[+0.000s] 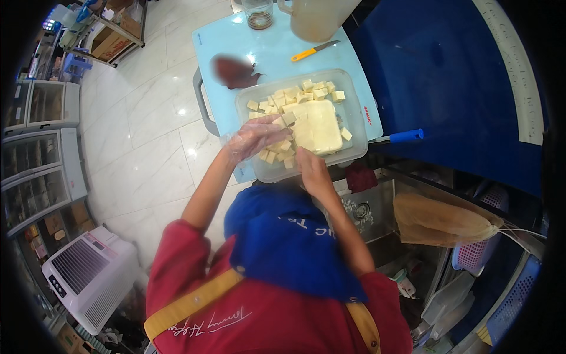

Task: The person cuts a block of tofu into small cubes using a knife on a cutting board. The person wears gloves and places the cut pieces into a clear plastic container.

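Observation:
A shallow clear plastic container [360, 132] lies before me, holding a smooth, pale yellow block [317, 126] that looks like butter or cheese. Small cut cubes [320, 90] of the same stuff are heaped along its far and left sides. My left hand [256, 135], in a clear plastic glove, reaches in from the left with its fingers around a couple of cubes [288, 118]. Bare, my right hand [313, 168] is closed at the near side of the block. From it a thin knife blade [277, 105] runs up beside the left fingers; its handle is hidden in the fist.
On the light blue board [269, 48] lie a yellow-handled knife [305, 55] and a blurred reddish-brown thing [234, 73]. A glass jar [258, 15] and a plastic jug [316, 20] stand beyond. A blue-handled tool [406, 135] juts past the right edge, above a sink [380, 208].

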Tool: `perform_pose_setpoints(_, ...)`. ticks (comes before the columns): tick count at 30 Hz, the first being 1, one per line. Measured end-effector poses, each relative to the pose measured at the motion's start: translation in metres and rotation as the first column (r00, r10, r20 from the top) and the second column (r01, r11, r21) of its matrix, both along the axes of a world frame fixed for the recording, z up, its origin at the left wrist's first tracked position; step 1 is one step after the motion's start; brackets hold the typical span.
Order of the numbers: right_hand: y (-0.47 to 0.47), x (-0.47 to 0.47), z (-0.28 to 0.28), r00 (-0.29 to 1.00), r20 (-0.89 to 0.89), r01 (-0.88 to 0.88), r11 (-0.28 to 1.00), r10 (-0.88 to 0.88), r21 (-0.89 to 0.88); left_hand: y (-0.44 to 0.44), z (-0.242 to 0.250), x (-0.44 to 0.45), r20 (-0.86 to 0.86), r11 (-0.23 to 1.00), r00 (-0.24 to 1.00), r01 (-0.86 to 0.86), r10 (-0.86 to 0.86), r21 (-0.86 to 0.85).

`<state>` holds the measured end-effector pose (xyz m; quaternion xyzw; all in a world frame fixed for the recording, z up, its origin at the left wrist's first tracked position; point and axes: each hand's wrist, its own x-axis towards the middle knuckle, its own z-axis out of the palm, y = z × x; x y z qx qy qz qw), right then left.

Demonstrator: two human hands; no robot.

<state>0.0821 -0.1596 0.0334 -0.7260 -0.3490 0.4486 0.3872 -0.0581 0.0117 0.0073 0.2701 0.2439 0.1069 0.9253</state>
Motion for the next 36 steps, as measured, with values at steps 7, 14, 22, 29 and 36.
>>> perform_pose_setpoints(7,0.005,0.0,-0.004,1.0,0.019,0.013,0.999,-0.012,-0.032,0.002,-0.002,0.003,-0.074,0.999,0.997,0.031,-0.029,0.03)
perform_pose_setpoints(14,0.012,-0.004,-0.018,0.995,0.098,-0.019,0.999,0.023,-0.048,-0.002,-0.005,-0.006,-0.067,0.996,0.997,0.028,-0.022,0.084)
perform_pose_setpoints(22,0.014,-0.006,-0.022,0.946,-0.306,0.063,0.986,-0.109,-0.155,-0.001,-0.034,-0.008,-0.102,0.995,0.991,-0.094,0.09,-0.032)
perform_pose_setpoints(29,-0.011,0.026,0.005,0.832,-0.474,0.194,0.952,-0.288,-0.239,0.019,-0.041,-0.007,-0.101,0.968,0.98,-0.186,0.171,-0.167)
perform_pose_setpoints(36,-0.049,0.055,0.024,0.762,-0.502,0.347,0.912,-0.409,-0.216,0.02,-0.058,0.003,-0.298,0.912,0.867,-0.346,0.4,0.219)
